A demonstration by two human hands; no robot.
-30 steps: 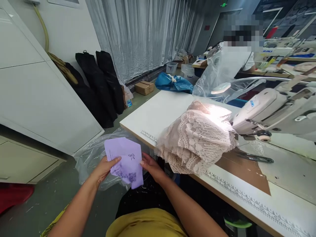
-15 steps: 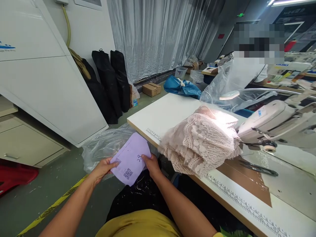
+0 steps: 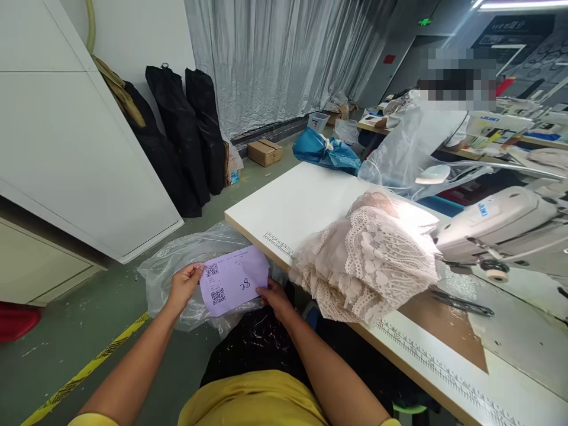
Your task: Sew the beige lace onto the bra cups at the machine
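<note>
A purple sheet of paper [image 3: 234,283] is stretched between my two hands, above my lap and beside the table's left edge. It carries two QR codes, small print and a handwritten "28". My left hand [image 3: 185,286] pinches its left edge near the upper code. At the lower right corner, my right hand [image 3: 276,297] is closed on it with the thumb on top. Behind the paper, a clear plastic bag [image 3: 171,269] lies low by the table. Bunched beige lace fabric [image 3: 368,254] rests on the white table [image 3: 293,201], right of my right hand.
A sewing machine [image 3: 497,231] stands right of the lace, with black thread snips [image 3: 464,303] in front. A blue bundle [image 3: 326,151] sits past the table's far edge. Cabinets [image 3: 89,154] stand at left, near dark rolls [image 3: 177,142] and a cardboard box [image 3: 265,152]. Another person sits farther back.
Both hands have levelled the purple paper, which was tilted and curled before; it now faces me flatter, its writing upright. The camera view has shifted slightly.
</note>
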